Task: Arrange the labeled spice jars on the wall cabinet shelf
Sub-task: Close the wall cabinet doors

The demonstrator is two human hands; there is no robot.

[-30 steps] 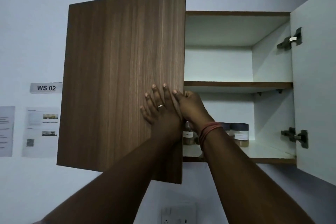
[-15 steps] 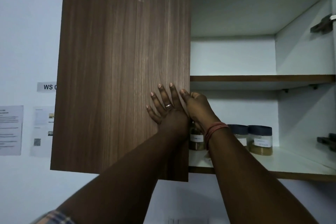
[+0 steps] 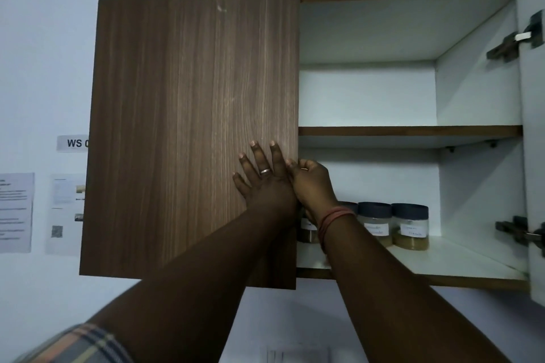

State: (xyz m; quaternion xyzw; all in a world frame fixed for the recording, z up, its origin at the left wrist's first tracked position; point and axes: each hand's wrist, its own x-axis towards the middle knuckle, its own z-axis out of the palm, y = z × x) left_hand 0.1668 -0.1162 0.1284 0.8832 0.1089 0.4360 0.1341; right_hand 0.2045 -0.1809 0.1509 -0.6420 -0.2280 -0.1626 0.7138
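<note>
Several labeled spice jars with dark lids stand in a row on the cabinet's bottom shelf [image 3: 460,256]; the rightmost jar [image 3: 410,226] and the one beside it [image 3: 375,224] show fully, and my right forearm partly hides another jar [image 3: 306,230]. My left hand [image 3: 262,177] lies flat, fingers spread, on the front of the brown left cabinet door [image 3: 188,127] near its free edge. My right hand [image 3: 309,180] is curled around that door's edge, fingers hidden behind it.
The white right door [image 3: 533,132] stands wide open with two hinges showing. The upper shelf [image 3: 410,130] holds nothing visible. Papers and a "WS" sign hang on the wall to the left.
The view has shifted and drawn closer to the cabinet, so more jars show. Both hands stay on the left door's edge; the door angle looks nearly unchanged.
</note>
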